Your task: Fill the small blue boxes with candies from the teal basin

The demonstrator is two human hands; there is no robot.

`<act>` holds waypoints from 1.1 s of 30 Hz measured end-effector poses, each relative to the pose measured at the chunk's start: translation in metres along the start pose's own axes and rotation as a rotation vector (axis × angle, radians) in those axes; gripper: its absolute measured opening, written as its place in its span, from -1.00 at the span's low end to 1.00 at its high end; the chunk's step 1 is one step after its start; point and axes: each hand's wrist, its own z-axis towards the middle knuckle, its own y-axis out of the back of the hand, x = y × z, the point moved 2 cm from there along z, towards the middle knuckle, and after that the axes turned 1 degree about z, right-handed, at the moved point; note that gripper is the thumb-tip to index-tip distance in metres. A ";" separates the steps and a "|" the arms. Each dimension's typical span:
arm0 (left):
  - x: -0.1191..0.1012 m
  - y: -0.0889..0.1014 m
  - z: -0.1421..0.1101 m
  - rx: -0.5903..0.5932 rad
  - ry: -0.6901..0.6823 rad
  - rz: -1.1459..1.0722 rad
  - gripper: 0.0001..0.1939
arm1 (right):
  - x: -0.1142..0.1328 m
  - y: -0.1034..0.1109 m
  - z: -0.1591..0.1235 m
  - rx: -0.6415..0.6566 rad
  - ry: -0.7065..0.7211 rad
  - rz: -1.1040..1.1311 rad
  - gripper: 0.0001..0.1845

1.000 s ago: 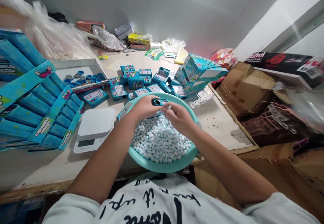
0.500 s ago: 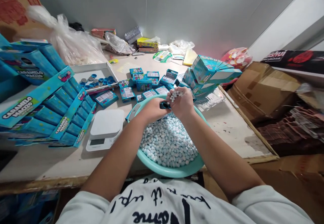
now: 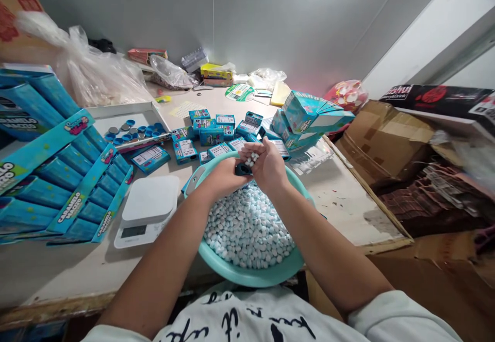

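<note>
A teal basin (image 3: 201, 174) sits at the table's near edge, full of small white and pale-blue candies (image 3: 247, 228). Above its far rim my left hand (image 3: 222, 174) is closed around a small dark-blue container (image 3: 243, 168). My right hand (image 3: 266, 164) is cupped beside it, palm up, holding a handful of candies (image 3: 253, 157) right at the container. Both forearms reach over the basin.
A white kitchen scale (image 3: 145, 208) stands left of the basin. Small blue boxes (image 3: 211, 130) lie scattered behind it, and larger blue cartons (image 3: 305, 110) to the right. Blue display trays (image 3: 69, 177) fill the left. A white tray of blue caps (image 3: 131, 128), plastic bags and cardboard boxes (image 3: 379, 135) surround.
My right hand scooped up candies from the basin and turned palm up next to the container in my left hand. The camera view shifted slightly.
</note>
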 end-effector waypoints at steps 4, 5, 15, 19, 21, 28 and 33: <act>0.003 -0.002 0.000 -0.016 0.033 0.003 -0.71 | -0.001 0.005 -0.005 0.041 0.023 -0.081 -0.40; 0.004 -0.001 0.001 -0.021 0.053 0.006 -0.70 | -0.002 0.005 -0.006 0.060 0.031 -0.096 -0.39; 0.005 0.003 -0.001 -0.012 0.139 0.199 -0.61 | -0.008 -0.002 0.001 0.285 0.103 -0.176 -0.50; 0.004 0.001 -0.003 -0.045 0.128 0.189 -0.68 | 0.013 0.005 -0.005 0.305 0.175 -0.058 -0.59; 0.002 0.001 -0.003 -0.085 0.113 0.197 -0.68 | 0.026 0.017 -0.015 0.337 0.232 -0.013 -0.60; -0.004 0.008 -0.002 -0.261 0.121 0.222 -0.60 | 0.011 0.062 -0.070 0.199 0.260 -0.874 -0.64; -0.003 0.013 -0.002 -0.447 0.114 0.206 -0.55 | -0.017 0.051 -0.107 0.803 0.335 -1.503 -0.11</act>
